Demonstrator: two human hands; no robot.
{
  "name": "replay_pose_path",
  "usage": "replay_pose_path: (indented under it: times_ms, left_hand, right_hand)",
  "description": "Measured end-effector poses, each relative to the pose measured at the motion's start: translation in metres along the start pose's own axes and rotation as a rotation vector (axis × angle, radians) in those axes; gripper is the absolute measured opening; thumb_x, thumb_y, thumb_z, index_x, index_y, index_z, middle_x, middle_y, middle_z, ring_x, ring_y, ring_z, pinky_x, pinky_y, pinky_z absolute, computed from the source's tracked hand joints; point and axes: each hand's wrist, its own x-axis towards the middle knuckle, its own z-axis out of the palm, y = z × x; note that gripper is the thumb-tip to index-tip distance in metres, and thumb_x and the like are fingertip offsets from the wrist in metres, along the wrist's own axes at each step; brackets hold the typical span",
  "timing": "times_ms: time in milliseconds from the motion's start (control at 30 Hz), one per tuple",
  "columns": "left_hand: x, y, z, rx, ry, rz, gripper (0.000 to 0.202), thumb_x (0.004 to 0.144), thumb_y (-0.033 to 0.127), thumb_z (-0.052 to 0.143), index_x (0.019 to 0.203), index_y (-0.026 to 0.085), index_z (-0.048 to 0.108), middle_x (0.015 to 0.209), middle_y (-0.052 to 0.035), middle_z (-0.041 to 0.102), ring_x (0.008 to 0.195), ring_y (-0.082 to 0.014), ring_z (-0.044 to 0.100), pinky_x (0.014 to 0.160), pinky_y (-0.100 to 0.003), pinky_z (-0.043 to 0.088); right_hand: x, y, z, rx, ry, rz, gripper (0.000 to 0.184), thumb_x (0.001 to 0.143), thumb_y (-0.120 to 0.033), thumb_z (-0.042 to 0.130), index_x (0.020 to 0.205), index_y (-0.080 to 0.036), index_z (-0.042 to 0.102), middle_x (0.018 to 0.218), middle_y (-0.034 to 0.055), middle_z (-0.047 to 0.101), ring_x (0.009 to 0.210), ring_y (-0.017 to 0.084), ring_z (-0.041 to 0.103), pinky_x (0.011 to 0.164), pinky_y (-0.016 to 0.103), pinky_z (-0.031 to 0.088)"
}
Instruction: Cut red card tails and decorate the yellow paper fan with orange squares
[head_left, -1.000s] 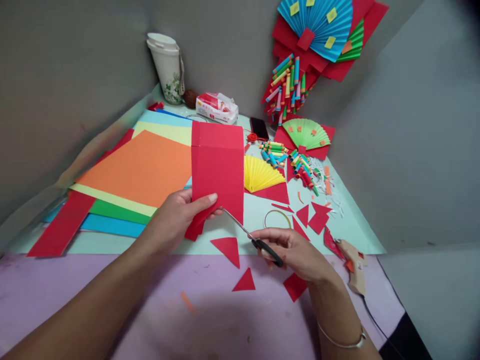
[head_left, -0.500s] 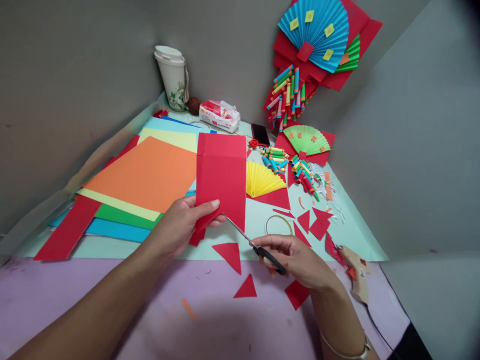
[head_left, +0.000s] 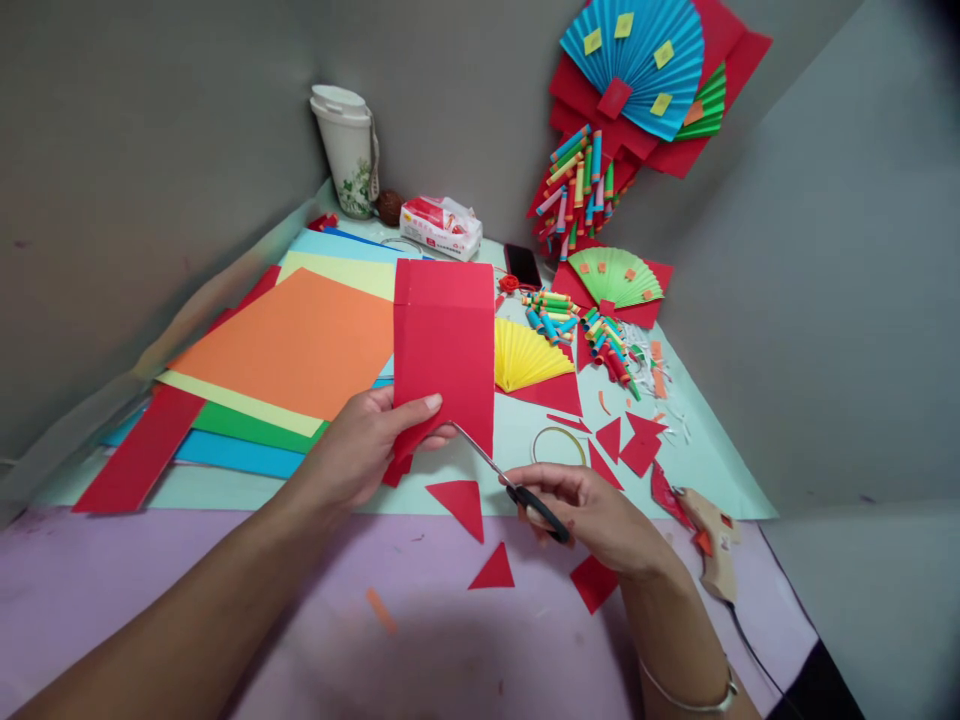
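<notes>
My left hand [head_left: 379,435] pinches the lower left part of a folded red paper sheet [head_left: 446,340], thumb on the front and fingers behind. A crease runs across the sheet near its top. My right hand [head_left: 566,510] grips black-handled scissors [head_left: 541,510]. Their metal blades reach up to the sheet's lower edge, beside my left fingertips; the tips are partly hidden there. Under the hands lie red paper triangles [head_left: 461,505] and a red square scrap [head_left: 595,583]. Behind the sheet's right side shows a yellow pleated paper fan [head_left: 525,355] on red paper.
Coloured sheets [head_left: 292,340] are stacked at left. A roll of tape [head_left: 559,435] and red scraps lie right of centre. A glue gun [head_left: 712,545] with its cord sits at right. Farther back stand a cup [head_left: 345,150], a tissue pack [head_left: 441,228], a phone [head_left: 523,267] and paper rolls [head_left: 551,315].
The view has shifted very slightly. Both hands, the red sheet and the scissors hold almost the same position, with the blades still at the sheet's lower edge.
</notes>
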Motion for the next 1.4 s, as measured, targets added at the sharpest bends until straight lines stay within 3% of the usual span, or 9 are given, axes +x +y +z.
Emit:
replay_pose_path:
  times_ms: [267,667,900,1400]
  left_hand:
    - [0.0001,-0.0002,0.0014,0.004,0.001,-0.009,0.022,0.076,0.02,0.078,0.096,0.012,0.072,0.087,-0.0097,0.079,0.073,-0.0183,0.075,0.067,-0.023,0.062]
    - [-0.0006,0.0,0.0012,0.009,-0.006,-0.005,0.016,0.077,0.021,0.078,0.089,0.013,0.073,0.087,-0.0096,0.079,0.075,-0.0195,0.076,0.07,-0.025,0.063]
    - [-0.0003,0.0003,0.0008,-0.021,-0.02,0.011,0.016,0.078,0.02,0.076,0.091,0.013,0.073,0.085,-0.0084,0.078,0.074,-0.0187,0.075,0.07,-0.025,0.062]
    - [-0.0015,0.0005,0.0013,-0.088,-0.033,-0.002,0.003,0.08,0.014,0.071,0.079,0.013,0.073,0.073,-0.0048,0.073,0.069,-0.0163,0.072,0.069,-0.025,0.063]
  right_hand:
    - [0.0002,-0.001,-0.0003,-0.039,0.008,0.008,0.035,0.086,-0.034,0.069,0.119,-0.022,0.071,0.068,-0.0015,0.055,0.058,0.01,0.047,0.049,0.021,0.032]
    - [0.0006,-0.0005,0.0004,-0.036,0.016,-0.004,0.038,0.084,-0.035,0.071,0.12,-0.022,0.071,0.068,-0.001,0.057,0.059,0.01,0.047,0.048,0.021,0.031]
    - [0.0011,-0.0016,0.0033,-0.013,0.02,-0.022,0.036,0.084,-0.034,0.07,0.118,-0.021,0.072,0.066,-0.0017,0.056,0.057,0.01,0.046,0.048,0.021,0.03]
    - [0.003,0.0006,0.0045,-0.002,0.031,-0.023,0.038,0.082,-0.032,0.071,0.118,-0.021,0.072,0.066,-0.0013,0.056,0.057,0.01,0.045,0.048,0.022,0.029]
